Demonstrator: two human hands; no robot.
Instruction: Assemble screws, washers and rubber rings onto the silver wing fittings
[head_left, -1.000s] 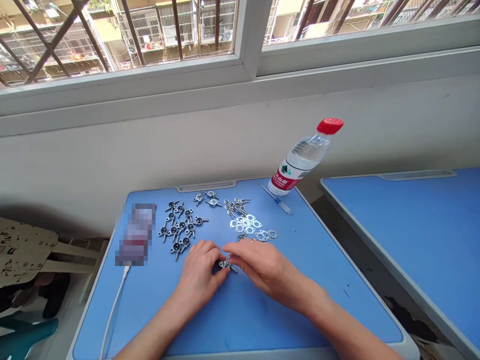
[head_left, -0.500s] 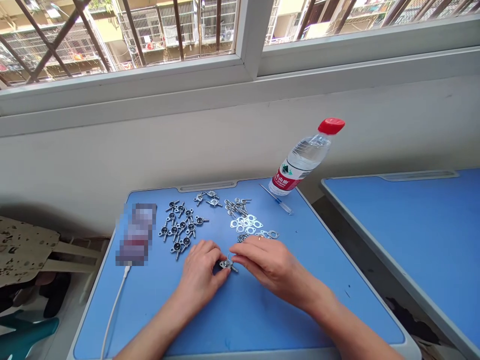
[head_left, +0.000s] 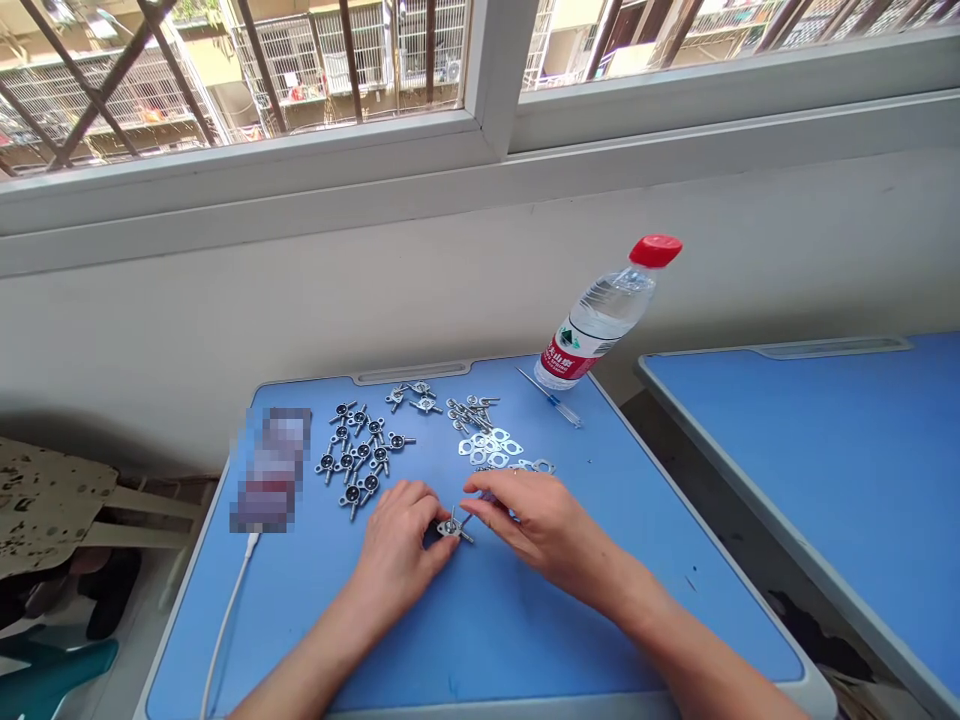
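Observation:
My left hand (head_left: 401, 545) rests on the blue desk (head_left: 480, 620) with its fingers curled round a small metal fitting (head_left: 452, 527), which stands on the desk between my two hands. My right hand (head_left: 532, 520) lies just right of the fitting, fingers pinched close together near it; what the fingertips hold is too small to make out. Behind my left hand lie several finished dark-centred fittings (head_left: 360, 452). Behind my right hand lies a heap of flat metal plates and screws (head_left: 491, 440).
A water bottle (head_left: 604, 315) with a red cap leans at the desk's back right, a thin screwdriver (head_left: 551, 398) beside it. A blurred object (head_left: 271, 468) with a white cable (head_left: 225, 620) sits at the left. A second blue desk (head_left: 825, 450) stands to the right.
My right hand has drawn a little to the right, away from the fitting. My left hand has stayed on the fitting.

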